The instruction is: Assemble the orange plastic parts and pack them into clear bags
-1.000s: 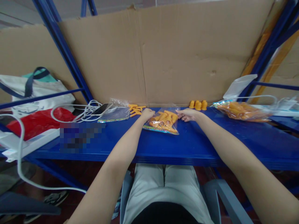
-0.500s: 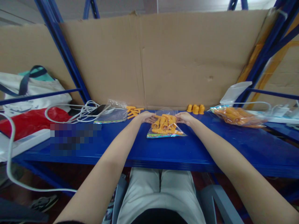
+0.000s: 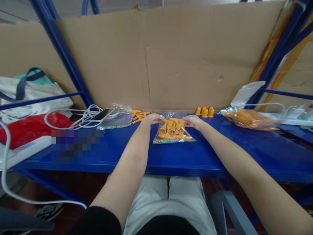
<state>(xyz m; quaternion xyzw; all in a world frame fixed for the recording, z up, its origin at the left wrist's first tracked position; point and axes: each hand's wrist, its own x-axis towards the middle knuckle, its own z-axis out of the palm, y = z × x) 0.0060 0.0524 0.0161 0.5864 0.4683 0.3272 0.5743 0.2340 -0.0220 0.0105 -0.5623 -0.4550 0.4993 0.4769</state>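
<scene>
A clear plastic bag (image 3: 164, 141) lies on the blue shelf top in front of me, filled with orange plastic horn-shaped pieces (image 3: 172, 128). My left hand (image 3: 154, 119) pinches the upper left side of this bag, its fingertips partly hidden. On the opposite side, my right hand (image 3: 192, 122) grips the upper right edge with bent fingers. Small orange sticks (image 3: 138, 115) lie loose just left of my left hand. Behind my right hand stand several orange cup-shaped caps (image 3: 204, 112).
A flat clear bag (image 3: 116, 121), a phone (image 3: 102, 115) and coiled white cable (image 3: 85, 117) lie to the left, near a red bag (image 3: 31, 129). To the right rests another bag of orange pieces (image 3: 246, 119). Cardboard (image 3: 190, 58) backs the blue shelf (image 3: 117, 160).
My left forearm and elbow have swung inward to the right, and a black sleeve now shows. Both hands stay at the bag, which has hardly moved. The view has tilted slightly.
</scene>
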